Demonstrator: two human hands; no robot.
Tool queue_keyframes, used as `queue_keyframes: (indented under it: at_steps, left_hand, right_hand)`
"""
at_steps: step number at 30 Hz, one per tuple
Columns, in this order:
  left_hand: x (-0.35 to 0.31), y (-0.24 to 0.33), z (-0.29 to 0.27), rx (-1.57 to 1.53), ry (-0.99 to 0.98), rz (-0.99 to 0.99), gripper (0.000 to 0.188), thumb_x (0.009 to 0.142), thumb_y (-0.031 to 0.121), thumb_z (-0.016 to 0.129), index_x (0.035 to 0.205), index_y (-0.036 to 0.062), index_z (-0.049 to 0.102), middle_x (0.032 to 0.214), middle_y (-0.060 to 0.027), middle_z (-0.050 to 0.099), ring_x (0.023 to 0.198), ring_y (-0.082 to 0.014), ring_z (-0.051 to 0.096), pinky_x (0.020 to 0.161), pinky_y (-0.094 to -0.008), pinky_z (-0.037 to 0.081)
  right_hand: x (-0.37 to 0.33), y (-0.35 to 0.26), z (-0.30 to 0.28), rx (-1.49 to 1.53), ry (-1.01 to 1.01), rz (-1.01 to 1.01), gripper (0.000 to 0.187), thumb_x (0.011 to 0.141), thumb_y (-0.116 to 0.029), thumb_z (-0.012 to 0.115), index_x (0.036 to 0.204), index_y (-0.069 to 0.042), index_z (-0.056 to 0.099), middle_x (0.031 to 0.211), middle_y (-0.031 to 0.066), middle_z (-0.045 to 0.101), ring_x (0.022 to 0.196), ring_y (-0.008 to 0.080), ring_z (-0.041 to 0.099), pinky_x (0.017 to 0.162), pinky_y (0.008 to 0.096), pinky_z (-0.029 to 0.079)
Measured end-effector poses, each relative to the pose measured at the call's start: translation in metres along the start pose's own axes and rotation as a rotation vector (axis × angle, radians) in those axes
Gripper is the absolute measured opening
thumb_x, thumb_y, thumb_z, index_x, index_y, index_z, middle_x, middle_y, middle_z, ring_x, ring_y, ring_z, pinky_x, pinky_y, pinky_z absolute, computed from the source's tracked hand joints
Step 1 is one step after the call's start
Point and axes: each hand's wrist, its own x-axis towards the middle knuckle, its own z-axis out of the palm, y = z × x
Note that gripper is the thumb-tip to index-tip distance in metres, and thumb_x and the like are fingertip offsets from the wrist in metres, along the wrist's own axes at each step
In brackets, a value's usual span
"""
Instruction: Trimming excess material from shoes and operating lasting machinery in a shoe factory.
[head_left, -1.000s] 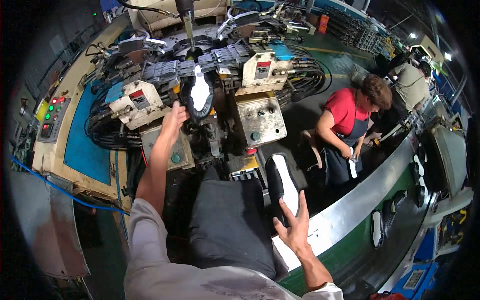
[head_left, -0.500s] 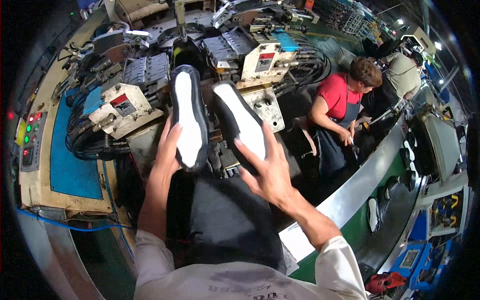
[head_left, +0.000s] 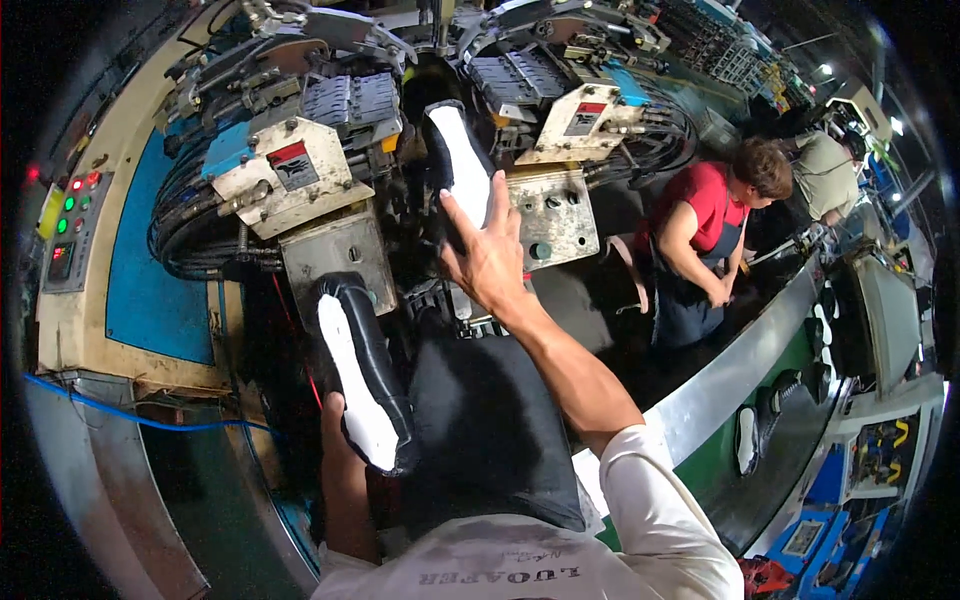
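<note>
1. A worker's right hand [head_left: 490, 255] presses a black shoe with a white sole [head_left: 458, 160] up into the dark throat of the machine [head_left: 440, 85], fingers spread along its side, thumb tucked behind; the grip looks partial, more a push than a clasp.

2. The left hand [head_left: 335, 425] hangs low beside the dark apron [head_left: 490, 450], closed under the heel of a second black shoe, white sole up [head_left: 362, 375], its toe aimed at the grey steel plate [head_left: 338, 255] on the machine's left front.

3. Risk, as it appears: the raised shoe sits between two bolted plates, the right one [head_left: 552, 212] just beside the knuckles. A slip could carry fingers against metal edges or into the clamps above.

4. The lowered shoe is held only at one end; a knock against the plate's corner could twist it loose towards the floor.

5. Room is tight at the centre, with hoses [head_left: 190, 225] crowding the left and cabling the right. Open space lies back towards the worker's body.

6. Along the curved steel conveyor rim [head_left: 730, 370] on the right, another person in a red top [head_left: 700, 210] works well apart, with a loose sole [head_left: 746, 440] on the green belt below.
</note>
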Motion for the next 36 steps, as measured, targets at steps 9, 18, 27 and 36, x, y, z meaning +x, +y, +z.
queue_keyframes:
  at_steps: [9,18,27,36]
  left_hand:
    - [-0.081,-0.018,-0.007,0.062,0.157,-0.019,0.077,0.103,0.053,0.060,0.161,0.0051,0.045,0.151,-0.0134,0.058,0.135,-0.0307,0.058,0.117,-0.0453,0.044]
    - [-0.064,-0.036,0.011,0.307,0.057,-0.028,0.087,0.090,0.041,0.062,0.166,0.0057,0.036,0.146,-0.0133,0.058,0.130,-0.0280,0.060,0.110,-0.0419,0.049]
    - [-0.016,-0.040,0.045,0.385,0.048,-0.058,0.089,0.089,0.031,0.069,0.166,0.0051,0.035,0.145,-0.0143,0.060,0.127,-0.0282,0.062,0.109,-0.0438,0.051]
    - [0.043,-0.056,0.066,0.440,-0.040,-0.033,0.084,0.091,0.032,0.066,0.165,0.0061,0.035,0.143,-0.0142,0.062,0.123,-0.0273,0.065,0.103,-0.0415,0.056]
  right_hand:
    - [-0.004,-0.001,0.008,0.005,-0.013,-0.048,0.078,0.089,-0.017,0.078,0.161,-0.019,0.048,0.166,0.0458,0.013,0.142,0.0676,0.034,0.119,0.0635,0.039]
    - [0.018,0.018,0.035,-0.033,0.121,-0.293,0.079,0.090,-0.019,0.076,0.159,-0.003,0.044,0.164,0.0457,0.020,0.155,0.0634,0.016,0.127,0.0681,0.020]
    - [0.133,0.027,0.064,-0.066,0.171,-0.276,0.073,0.086,-0.023,0.072,0.152,0.001,0.051,0.159,0.0484,0.031,0.153,0.0626,0.025,0.127,0.0677,0.020]
    - [0.162,0.010,0.051,-0.138,0.240,-0.308,0.061,0.092,-0.014,0.061,0.148,0.007,0.051,0.149,0.0489,0.043,0.145,0.0625,0.036,0.125,0.0629,0.028]
